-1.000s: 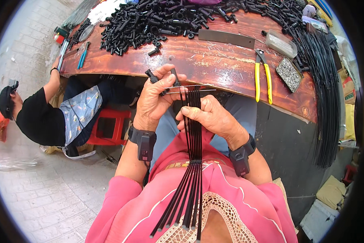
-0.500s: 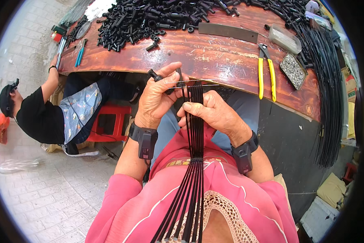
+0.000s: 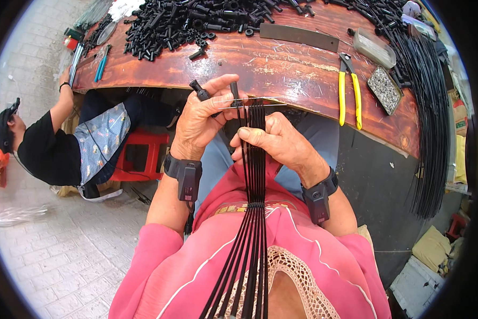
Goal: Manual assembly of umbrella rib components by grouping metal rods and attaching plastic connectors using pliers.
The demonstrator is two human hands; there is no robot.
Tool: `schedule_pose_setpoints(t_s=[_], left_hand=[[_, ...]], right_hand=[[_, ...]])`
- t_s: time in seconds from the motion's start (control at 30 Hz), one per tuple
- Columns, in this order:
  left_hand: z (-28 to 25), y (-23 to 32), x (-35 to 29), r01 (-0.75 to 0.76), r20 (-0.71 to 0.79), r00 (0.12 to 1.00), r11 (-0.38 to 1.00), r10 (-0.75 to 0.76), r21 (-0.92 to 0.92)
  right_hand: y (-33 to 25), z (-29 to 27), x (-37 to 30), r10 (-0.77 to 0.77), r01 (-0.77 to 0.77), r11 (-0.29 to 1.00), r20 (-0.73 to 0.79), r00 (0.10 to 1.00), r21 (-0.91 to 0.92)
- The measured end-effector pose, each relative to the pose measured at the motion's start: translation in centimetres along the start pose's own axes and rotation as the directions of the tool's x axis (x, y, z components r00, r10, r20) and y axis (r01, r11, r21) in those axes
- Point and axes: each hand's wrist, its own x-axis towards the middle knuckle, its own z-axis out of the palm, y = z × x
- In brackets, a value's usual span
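A bundle of thin black rods (image 3: 256,183), like umbrella ribs, fans down over my lap and chest, gathered at mid-length. My right hand (image 3: 281,142) pinches its upper part between thumb and fingers. A thin metal wire (image 3: 271,103) crosses the rods' upper ends. My left hand (image 3: 196,122), left of the bundle, is closed with thumb and fingers on the wire. A dark flat-ended piece (image 3: 234,89) rises beside its fingertips, close to the leftmost rods. Tucked in the same hand is a black plastic tubular part (image 3: 198,90). The palm-side fingers are partly hidden.
Black plastic parts (image 3: 164,32) are heaped on the wooden table (image 3: 281,80). Yellow-handled pliers (image 3: 349,95), a flat metal bar (image 3: 297,38) and a tray of small metal pieces (image 3: 383,89) lie rightward. Long black rods (image 3: 428,133) hang over the right edge. Another person (image 3: 53,143) sits left.
My view has shifted slightly. My left hand keeps its hold on the wire and parts, and my right hand still pinches the rods; both have barely moved.
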Motion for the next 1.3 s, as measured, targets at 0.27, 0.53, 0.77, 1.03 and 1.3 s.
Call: schedule_pose_setpoints(t_s=[0.27, 0.53, 0.77, 1.03, 1.3], left_hand=[[-0.1, -0.3, 0.1, -0.019, -0.027, 0.999, 1.0, 0.019, -0.003], [0.4, -1.1, -1.2, -0.033, -0.086, 0.996, 0.999, 0.03, -0.031], [3.0, -0.3, -2.1, -0.017, -0.264, 0.963, 0.991, 0.053, 0.136], [3.2, -1.0, -1.6, -0.103, -0.402, 0.89, 0.955, 0.213, 0.279], [4.5, -2.5, -1.6, -0.128, -0.479, 0.818, 0.913, 0.317, 0.386]], right_hand=[[-0.1, 0.6, -0.3, 0.002, -0.001, 1.0, -0.063, 0.998, 0.017], [0.3, -0.2, 0.3, -0.042, 0.038, 0.997, -0.054, 0.998, -0.071], [0.3, 0.1, 0.9, -0.035, 0.03, 0.991, -0.037, 0.999, -0.129], [-0.5, 0.7, 0.8, -0.186, 0.149, 0.967, -0.177, 0.966, -0.206], [-0.4, 0.5, 0.9, -0.285, 0.18, 0.929, -0.317, 0.905, -0.322]])
